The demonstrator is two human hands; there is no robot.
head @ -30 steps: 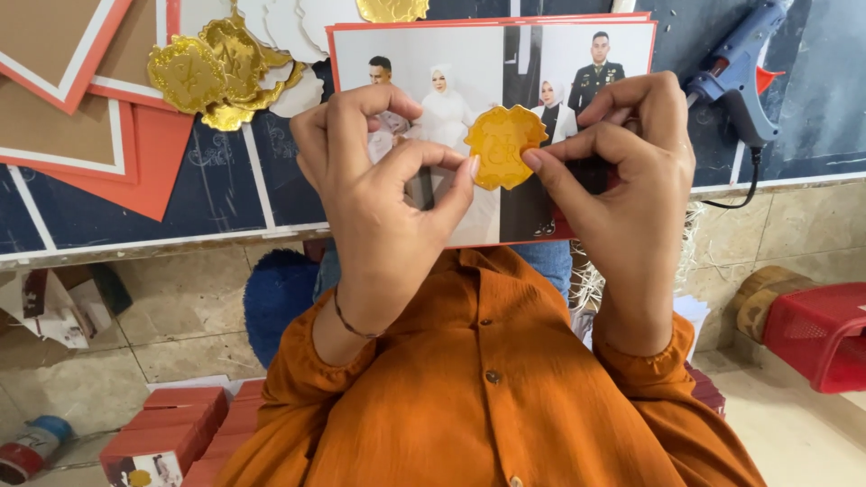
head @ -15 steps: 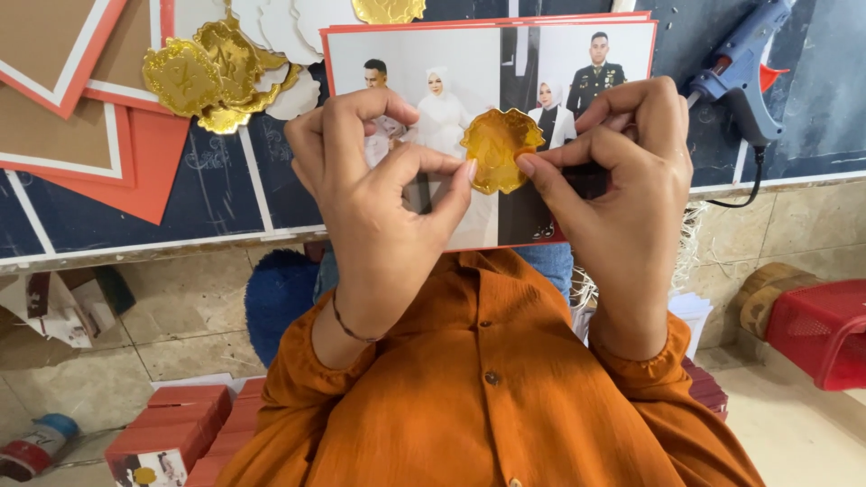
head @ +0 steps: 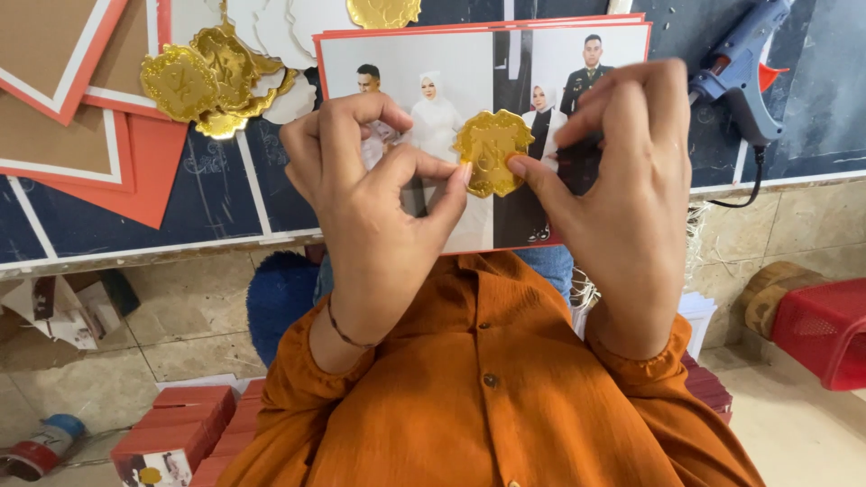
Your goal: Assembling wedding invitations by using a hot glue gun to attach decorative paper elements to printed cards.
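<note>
We count two hands, one blue glue gun (head: 741, 65), one red basket (head: 825, 329), one photo card (head: 505, 81) showing four people, and one gold seal (head: 490, 151) pinched over it.

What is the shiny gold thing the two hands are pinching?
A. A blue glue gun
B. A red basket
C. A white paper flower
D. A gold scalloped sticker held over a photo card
D: both the left hand and the right hand pinch a gold scalloped sticker in front of the red-edged photo card; the blue glue gun lies untouched on the table to the right.
</note>
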